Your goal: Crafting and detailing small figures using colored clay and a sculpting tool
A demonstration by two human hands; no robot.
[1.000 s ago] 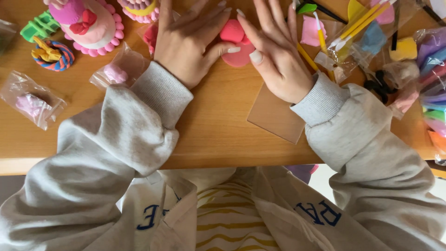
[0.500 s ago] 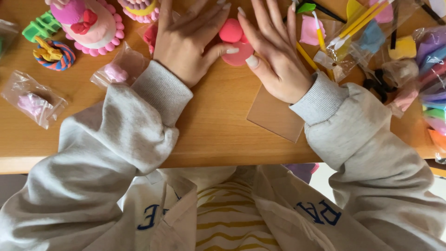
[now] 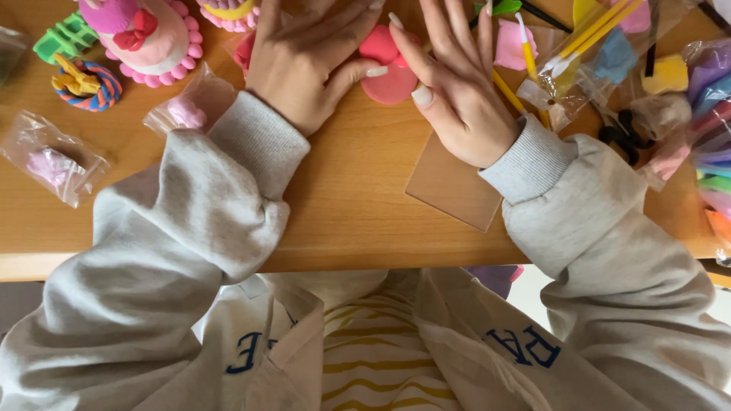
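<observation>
Sleeves of pale grey come up from the bottom edge onto the wooden surface (image 3: 343, 205). A clear flat square sheet (image 3: 449, 186) lies just under the right wrist. Further up, the left hand (image 3: 308, 57) and the right hand (image 3: 457, 91) meet on a pink clay piece (image 3: 390, 72): a flat disc with a rounder lump on top, resting on the surface between them. Left thumb presses its near edge, right fingers (image 3: 403, 42) pinch its side, the rest splayed loose. Compared with a second ago, hardly a shift; the hands sit a touch tighter on the clay. At the far left stands a pink clay cake (image 3: 148, 38); far right, a bag of yellow sticks (image 3: 586, 46).
</observation>
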